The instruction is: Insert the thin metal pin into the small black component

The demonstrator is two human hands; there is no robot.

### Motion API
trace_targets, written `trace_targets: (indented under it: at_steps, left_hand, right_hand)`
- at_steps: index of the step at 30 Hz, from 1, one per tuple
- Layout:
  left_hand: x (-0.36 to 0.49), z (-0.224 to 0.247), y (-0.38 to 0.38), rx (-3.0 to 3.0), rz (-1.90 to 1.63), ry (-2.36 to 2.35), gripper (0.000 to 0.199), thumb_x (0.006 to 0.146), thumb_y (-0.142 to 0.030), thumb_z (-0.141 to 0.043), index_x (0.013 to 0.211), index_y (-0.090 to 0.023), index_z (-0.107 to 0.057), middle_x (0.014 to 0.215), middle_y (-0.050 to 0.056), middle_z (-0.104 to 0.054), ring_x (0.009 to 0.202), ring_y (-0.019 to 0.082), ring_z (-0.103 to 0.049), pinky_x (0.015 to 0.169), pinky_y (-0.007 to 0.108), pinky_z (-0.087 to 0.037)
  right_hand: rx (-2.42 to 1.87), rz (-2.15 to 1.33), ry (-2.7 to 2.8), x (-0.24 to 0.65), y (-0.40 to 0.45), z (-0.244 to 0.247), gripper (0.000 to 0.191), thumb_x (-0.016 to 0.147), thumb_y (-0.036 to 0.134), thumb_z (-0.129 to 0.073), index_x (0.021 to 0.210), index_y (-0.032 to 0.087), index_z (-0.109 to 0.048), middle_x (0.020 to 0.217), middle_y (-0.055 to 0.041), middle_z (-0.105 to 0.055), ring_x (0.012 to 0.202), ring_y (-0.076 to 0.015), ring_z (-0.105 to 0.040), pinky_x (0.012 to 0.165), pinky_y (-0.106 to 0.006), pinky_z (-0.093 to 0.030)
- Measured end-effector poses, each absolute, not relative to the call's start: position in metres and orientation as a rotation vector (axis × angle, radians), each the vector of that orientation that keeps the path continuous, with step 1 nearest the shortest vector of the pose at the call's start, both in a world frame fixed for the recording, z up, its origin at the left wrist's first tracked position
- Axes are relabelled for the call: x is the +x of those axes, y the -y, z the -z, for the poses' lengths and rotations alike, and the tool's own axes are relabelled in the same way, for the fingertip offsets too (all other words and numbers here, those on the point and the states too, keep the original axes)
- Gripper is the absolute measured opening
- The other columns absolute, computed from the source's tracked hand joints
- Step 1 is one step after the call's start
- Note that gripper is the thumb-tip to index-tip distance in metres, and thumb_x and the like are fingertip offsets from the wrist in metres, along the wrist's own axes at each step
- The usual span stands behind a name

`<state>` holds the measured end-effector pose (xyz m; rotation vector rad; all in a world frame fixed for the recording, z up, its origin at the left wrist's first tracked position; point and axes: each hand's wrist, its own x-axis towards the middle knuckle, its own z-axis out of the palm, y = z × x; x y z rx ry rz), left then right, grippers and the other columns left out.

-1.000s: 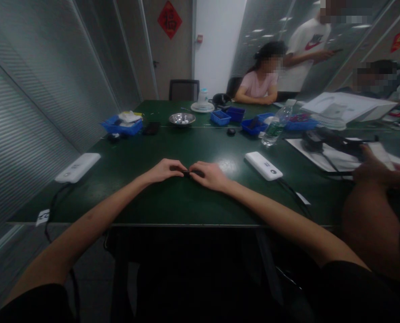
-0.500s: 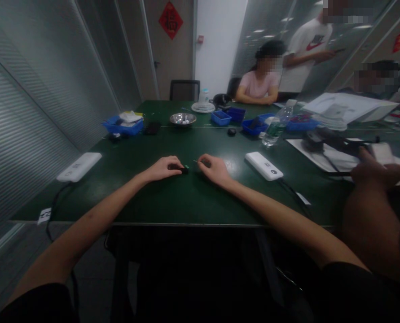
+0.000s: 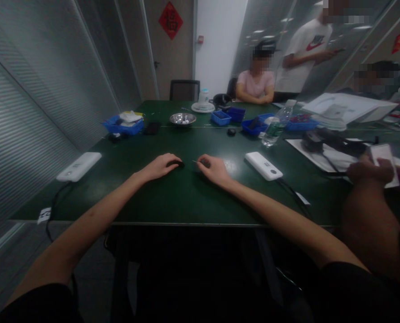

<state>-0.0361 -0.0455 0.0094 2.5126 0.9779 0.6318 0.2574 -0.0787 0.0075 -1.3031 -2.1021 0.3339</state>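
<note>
My left hand [image 3: 163, 166] rests low over the green table [image 3: 173, 197], its fingers closed on a small black object [image 3: 179, 164] whose kind I cannot make out. A short gap to the right, my right hand [image 3: 213, 168] is pinched on a thin, pin-like piece [image 3: 195, 161]. Its tip points left toward the black object, and the two do not touch. The fingers of both hands partly cover what they hold.
White power banks with cables lie at left [image 3: 80, 167] and right [image 3: 263, 166]. Farther back are a metal bowl [image 3: 182, 119], blue trays [image 3: 124, 125], a computer mouse [image 3: 231, 132] and a water bottle [image 3: 275, 128]. At right, a co-worker's hand [image 3: 370, 168] holds a white device.
My left hand has shifted slightly up and left, turning the black object; its green spot no longer shows. My right hand stays nearly still. The co-worker's white device at right has tilted upright.
</note>
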Motion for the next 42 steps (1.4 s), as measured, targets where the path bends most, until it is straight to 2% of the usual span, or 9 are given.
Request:
trace_targets:
  at_steps: [4, 8, 13, 20, 24, 28, 34, 39, 42]
  left_hand:
    - [-0.087, -0.007, 0.022, 2.397, -0.753, -1.345, 0.040, 0.096, -0.031, -0.059, 0.134, -0.020, -0.067, 0.127, 0.011, -0.069, 0.104, 0.026, -0.066, 0.093, 0.041, -0.053]
    - [-0.148, -0.003, 0.005, 2.363, -0.800, -1.723, 0.036, 0.089, -0.029, -0.061, 0.119, -0.019, -0.077, 0.124, 0.012, -0.070, 0.108, 0.030, -0.066, 0.102, 0.042, -0.049]
    - [-0.196, 0.002, -0.001, 2.180, -0.737, -2.122, 0.039, 0.083, -0.027, -0.061, 0.117, -0.019, -0.079, 0.118, 0.012, -0.073, 0.099, 0.031, -0.068, 0.097, 0.042, -0.052]
    - [-0.198, 0.007, -0.006, 2.357, -0.572, -2.071, 0.042, 0.088, -0.032, -0.055, 0.119, -0.016, -0.078, 0.119, 0.016, -0.070, 0.113, 0.035, -0.065, 0.103, 0.043, -0.049]
    - [-0.200, 0.008, -0.008, 2.272, -0.692, -2.046, 0.038, 0.089, -0.035, -0.056, 0.114, -0.018, -0.080, 0.119, 0.016, -0.070, 0.111, 0.036, -0.066, 0.103, 0.046, -0.049]
    - [-0.202, 0.007, -0.005, 2.169, -0.796, -2.052, 0.035, 0.089, -0.036, -0.061, 0.115, -0.021, -0.080, 0.123, 0.012, -0.070, 0.109, 0.033, -0.066, 0.103, 0.044, -0.049]
    - [-0.199, 0.007, -0.003, 2.230, -0.858, -2.031, 0.030, 0.089, -0.028, -0.062, 0.110, -0.021, -0.082, 0.120, 0.011, -0.071, 0.111, 0.032, -0.065, 0.106, 0.043, -0.048]
    - [-0.202, 0.008, -0.007, 2.160, -0.932, -2.018, 0.025, 0.085, -0.025, -0.069, 0.105, -0.022, -0.083, 0.116, 0.010, -0.074, 0.110, 0.032, -0.068, 0.107, 0.043, -0.048]
    - [-0.202, 0.010, -0.008, 1.881, -1.073, -1.967, 0.030, 0.076, -0.026, -0.080, 0.106, -0.022, -0.082, 0.108, 0.009, -0.077, 0.103, 0.029, -0.071, 0.102, 0.042, -0.051]
  right_hand:
    - [-1.298, -0.346, 2.115, 0.258, 0.080, -0.009, 0.022, 0.098, 0.038, -0.059, 0.108, 0.024, -0.073, 0.098, -0.0053, -0.076, 0.083, -0.0208, -0.068, 0.073, -0.031, -0.050]
    - [-1.297, -0.329, 2.122, 0.257, 0.082, -0.010, 0.021, 0.099, 0.038, -0.060, 0.108, 0.024, -0.073, 0.098, -0.0053, -0.076, 0.084, -0.0209, -0.068, 0.075, -0.032, -0.050]
    - [-1.293, -0.328, 2.136, 0.256, 0.083, -0.010, 0.022, 0.099, 0.038, -0.060, 0.109, 0.024, -0.073, 0.100, -0.0058, -0.076, 0.087, -0.0220, -0.069, 0.075, -0.033, -0.051]
    - [-1.308, -0.326, 2.144, 0.256, 0.083, -0.011, 0.022, 0.100, 0.038, -0.060, 0.108, 0.024, -0.073, 0.099, -0.0059, -0.076, 0.084, -0.0214, -0.069, 0.073, -0.032, -0.050]
    - [-1.296, -0.343, 2.145, 0.257, 0.084, -0.011, 0.022, 0.100, 0.039, -0.060, 0.109, 0.024, -0.072, 0.099, -0.0057, -0.076, 0.085, -0.0213, -0.069, 0.073, -0.032, -0.050]
    - [-1.289, -0.346, 2.158, 0.257, 0.084, -0.012, 0.022, 0.100, 0.038, -0.059, 0.109, 0.024, -0.072, 0.100, -0.0056, -0.076, 0.086, -0.0213, -0.069, 0.073, -0.031, -0.050]
    - [-1.297, -0.342, 2.160, 0.256, 0.084, -0.011, 0.022, 0.100, 0.038, -0.060, 0.109, 0.023, -0.072, 0.102, -0.0059, -0.076, 0.087, -0.0215, -0.069, 0.074, -0.031, -0.050]
    - [-1.311, -0.328, 2.173, 0.255, 0.083, -0.010, 0.022, 0.100, 0.038, -0.059, 0.110, 0.023, -0.072, 0.100, -0.0052, -0.076, 0.085, -0.0206, -0.069, 0.073, -0.030, -0.048]
    - [-1.291, -0.334, 2.187, 0.256, 0.083, -0.009, 0.022, 0.100, 0.038, -0.059, 0.110, 0.023, -0.072, 0.100, -0.0052, -0.076, 0.086, -0.0208, -0.069, 0.074, -0.030, -0.048]
